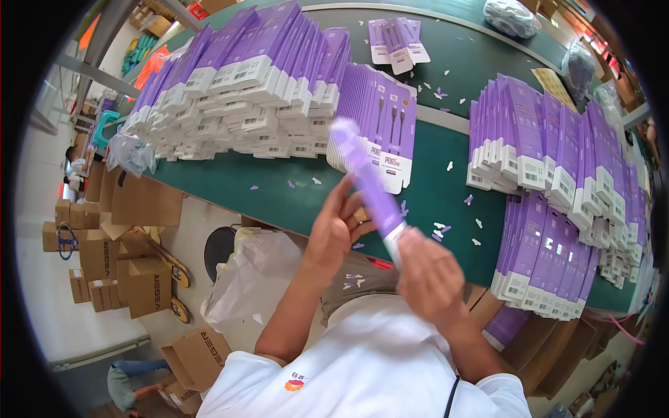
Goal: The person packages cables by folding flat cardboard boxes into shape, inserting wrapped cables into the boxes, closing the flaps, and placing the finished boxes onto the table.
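Note:
A slim purple and white cable box (376, 191), smeared by motion, slants up in front of me over the edge of the green table. My right hand (428, 275) is closed around its white lower end. Beside its left edge is my left hand (334, 233), fingers apart and slightly curled; whether they touch the box I cannot tell. Something small and yellowish shows at those fingers. Just behind stands a row of flat purple cartons (390, 132) printed with cables and "PD65W".
Tall stacks of purple and white boxes stand at the left (244, 76) and right (529, 139) of the green table (439, 184). Several cartons (398, 45) lie at the back. Small paper scraps (439, 230) are scattered about. Brown cardboard boxes (150, 285) stand on the floor at left.

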The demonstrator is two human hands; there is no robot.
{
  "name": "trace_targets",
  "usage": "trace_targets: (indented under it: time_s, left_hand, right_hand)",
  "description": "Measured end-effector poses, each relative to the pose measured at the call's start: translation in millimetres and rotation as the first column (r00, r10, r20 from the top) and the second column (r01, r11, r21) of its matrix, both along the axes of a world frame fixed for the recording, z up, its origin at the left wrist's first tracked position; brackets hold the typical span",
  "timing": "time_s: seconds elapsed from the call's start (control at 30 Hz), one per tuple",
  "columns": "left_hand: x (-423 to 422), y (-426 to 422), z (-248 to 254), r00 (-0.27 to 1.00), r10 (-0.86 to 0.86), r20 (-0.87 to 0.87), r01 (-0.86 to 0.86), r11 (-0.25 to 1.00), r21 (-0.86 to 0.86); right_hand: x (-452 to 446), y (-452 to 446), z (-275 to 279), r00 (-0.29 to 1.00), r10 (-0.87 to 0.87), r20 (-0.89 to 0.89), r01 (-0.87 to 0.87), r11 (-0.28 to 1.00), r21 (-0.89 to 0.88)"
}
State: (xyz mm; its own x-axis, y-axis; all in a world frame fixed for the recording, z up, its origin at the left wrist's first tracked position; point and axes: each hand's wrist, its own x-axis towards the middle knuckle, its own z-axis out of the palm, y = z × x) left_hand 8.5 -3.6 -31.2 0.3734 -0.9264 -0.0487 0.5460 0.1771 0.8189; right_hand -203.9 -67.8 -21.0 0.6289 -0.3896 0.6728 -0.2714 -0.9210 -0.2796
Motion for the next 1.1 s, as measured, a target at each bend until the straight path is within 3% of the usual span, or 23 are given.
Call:
trace_targets:
  time_s: [0.07,0.1,0.17,0.27,0.33,0.37,0.47,0.57,0.67,0.77,0.87,0.97,1.07,1.1]
  left_hand:
    - [4,-6,16,0.999,0.01,-0.052,-0.009,1.0,0.023]
    - [11,-6,16,1.0,0.013,0.024,-0.014,0.997,0.073]
    - [15,-9,8,0.993,-0.111,0.029,0.112,0.994,-0.012]
    - [7,-9,-6,0.979,-0.201,0.023,0.202,0.967,-0.158]
    - [3,-15,-11,0.967,-0.234,0.103,0.253,0.937,-0.241]
    - [-6,-9,-9,0.989,-0.143,-0.037,0.139,0.985,-0.107]
    - [2,0,-13,0.999,-0.034,0.001,0.033,0.993,0.113]
    - [-21,-4,9,0.965,0.146,0.216,-0.194,0.955,0.222]
    - [-26,-7,0,0.931,0.227,0.285,-0.296,0.928,0.227]
    - [-34,-14,7,0.943,0.321,0.082,-0.331,0.924,0.191]
    - [-22,-9,-2,0.931,0.231,0.283,-0.296,0.931,0.212]
    - [-27,-6,-5,0.931,0.241,0.275,-0.31,0.919,0.244]
    - [-17,-9,-32,0.858,0.366,0.36,-0.426,0.899,0.101]
    - [-13,-10,-33,0.88,0.347,0.325,-0.386,0.921,0.06]
  right_hand:
    - [-5,15,0,0.981,0.162,-0.108,-0.164,0.987,-0.005]
    - [-5,15,3,0.985,0.168,-0.037,-0.162,0.979,0.12]
    - [-2,12,11,0.984,0.144,0.108,-0.174,0.914,0.366]
    - [7,7,-5,0.955,0.01,0.298,-0.235,0.639,0.732]
    - [11,1,-14,0.971,0.046,0.234,-0.223,0.525,0.822]
    - [16,5,-12,0.973,0.04,0.227,-0.213,0.536,0.817]
    - [26,11,13,0.979,0.001,0.205,-0.181,0.474,0.862]
    - [38,16,-5,0.969,-0.104,0.226,-0.157,0.449,0.88]
    - [33,10,-4,0.988,-0.069,0.138,-0.115,0.268,0.957]
    - [25,6,-28,0.974,-0.067,0.217,-0.214,0.055,0.975]
    - [26,11,-23,0.951,-0.083,0.298,-0.294,0.053,0.954]
    - [17,7,-4,0.992,-0.011,0.124,-0.109,0.409,0.906]
    - [24,8,-8,0.969,-0.037,0.243,-0.209,0.395,0.894]
    - [26,9,-5,0.966,-0.018,0.256,-0.226,0.417,0.88]
